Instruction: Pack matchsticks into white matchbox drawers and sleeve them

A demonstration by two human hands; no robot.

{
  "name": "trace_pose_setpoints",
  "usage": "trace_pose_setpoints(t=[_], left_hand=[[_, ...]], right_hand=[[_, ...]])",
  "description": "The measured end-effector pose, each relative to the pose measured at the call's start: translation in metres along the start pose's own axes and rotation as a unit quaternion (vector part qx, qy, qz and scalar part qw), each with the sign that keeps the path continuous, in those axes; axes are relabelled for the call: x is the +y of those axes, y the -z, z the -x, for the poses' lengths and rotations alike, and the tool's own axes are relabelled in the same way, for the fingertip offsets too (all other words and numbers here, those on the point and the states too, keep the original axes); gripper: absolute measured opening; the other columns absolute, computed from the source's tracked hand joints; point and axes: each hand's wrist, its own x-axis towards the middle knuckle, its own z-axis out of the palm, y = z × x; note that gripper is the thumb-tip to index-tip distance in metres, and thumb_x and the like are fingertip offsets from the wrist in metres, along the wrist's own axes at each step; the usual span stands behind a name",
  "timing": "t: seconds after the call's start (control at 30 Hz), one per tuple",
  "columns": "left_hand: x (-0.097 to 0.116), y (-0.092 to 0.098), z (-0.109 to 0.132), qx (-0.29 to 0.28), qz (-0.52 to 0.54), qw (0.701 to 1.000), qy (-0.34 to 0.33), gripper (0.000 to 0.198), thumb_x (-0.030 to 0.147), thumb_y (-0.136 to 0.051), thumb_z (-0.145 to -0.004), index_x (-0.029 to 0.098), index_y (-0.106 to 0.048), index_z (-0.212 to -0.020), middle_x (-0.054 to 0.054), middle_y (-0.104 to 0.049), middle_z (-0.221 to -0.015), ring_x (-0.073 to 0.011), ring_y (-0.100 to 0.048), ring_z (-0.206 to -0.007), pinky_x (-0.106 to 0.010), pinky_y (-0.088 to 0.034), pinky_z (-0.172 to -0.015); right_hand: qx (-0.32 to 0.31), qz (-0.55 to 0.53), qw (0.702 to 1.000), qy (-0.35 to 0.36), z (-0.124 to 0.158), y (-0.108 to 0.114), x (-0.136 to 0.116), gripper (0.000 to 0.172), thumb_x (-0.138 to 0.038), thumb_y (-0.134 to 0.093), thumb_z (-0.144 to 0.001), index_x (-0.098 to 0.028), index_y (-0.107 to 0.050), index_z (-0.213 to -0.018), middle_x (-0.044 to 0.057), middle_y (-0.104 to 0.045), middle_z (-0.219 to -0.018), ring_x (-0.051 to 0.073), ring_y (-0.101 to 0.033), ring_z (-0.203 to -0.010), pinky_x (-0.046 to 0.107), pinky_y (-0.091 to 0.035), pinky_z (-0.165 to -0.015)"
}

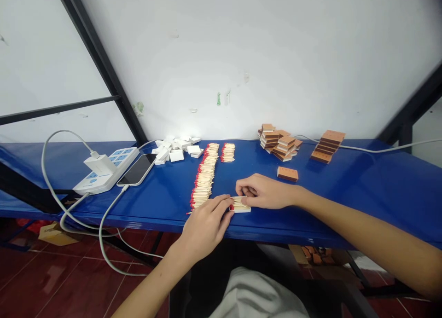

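A small open white matchbox tray with red-tipped matches in it lies near the front edge of the blue table. My left hand rests on the table with its fingertips against the tray's left end. My right hand curls over the tray's right end, fingers closed on it. Just left of the hands runs a long row of loose red-tipped matches, with a shorter bundle of matches behind. One brown matchbox sleeve lies alone behind my right hand.
Stacks of brown matchbox sleeves and a leaning brown row stand at the back right. A heap of white trays sits at the back left, beside a phone and a power strip with white cables hanging off the edge.
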Motion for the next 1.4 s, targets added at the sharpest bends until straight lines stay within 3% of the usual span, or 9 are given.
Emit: trace_pose_setpoints(t=[0.63, 1.23, 1.33, 1.4], left_hand=[[0.0002, 0.0004, -0.0009, 0.002, 0.007, 1.000, -0.007, 0.025, 0.022, -0.047, -0.100, 0.021, -0.058, -0.122, -0.007, -0.065, -0.125, -0.0228, -0.065, -0.112, -0.040, -0.056, -0.095], [0.0000, 0.0010, 0.0003, -0.011, -0.020, 1.000, -0.013, 0.029, 0.023, -0.042, -0.102, 0.024, -0.060, -0.125, -0.007, -0.062, -0.125, -0.0225, -0.066, -0.106, -0.039, -0.057, -0.089], [0.0005, 0.0021, 0.0004, -0.033, -0.024, 0.999, -0.009, 0.031, 0.022, -0.040, -0.102, 0.025, -0.057, -0.127, -0.007, -0.060, -0.129, -0.0229, -0.065, -0.108, -0.039, -0.057, -0.089], [0.0007, 0.0023, 0.0003, -0.036, -0.023, 0.999, -0.003, 0.030, 0.023, -0.040, -0.102, 0.025, -0.056, -0.128, -0.008, -0.059, -0.130, -0.0235, -0.064, -0.110, -0.040, -0.056, -0.091]], right_hand=[[-0.024, -0.002, 1.000, -0.015, -0.0003, 0.0020, -0.0022, 0.033, -0.052, -0.051, -0.094, -0.020, -0.058, -0.093, -0.004, -0.052, -0.068, 0.010, -0.045, -0.058, 0.023, -0.031, -0.057], [-0.004, 0.001, 1.000, 0.016, -0.0020, -0.0011, 0.0007, 0.022, -0.033, -0.046, -0.097, -0.019, -0.062, -0.091, -0.002, -0.056, -0.068, 0.011, -0.048, -0.060, 0.024, -0.034, -0.059], [0.004, 0.045, 0.999, 0.027, -0.0027, 0.0010, -0.0027, 0.028, -0.032, -0.038, -0.100, -0.019, -0.061, -0.092, 0.000, -0.061, -0.074, 0.013, -0.053, -0.066, 0.025, -0.036, -0.063], [0.034, 0.133, 0.991, 0.004, -0.0016, 0.0074, -0.0026, 0.027, -0.030, -0.038, -0.099, -0.019, -0.063, -0.096, 0.004, -0.066, -0.084, 0.016, -0.058, -0.073, 0.027, -0.038, -0.067]])
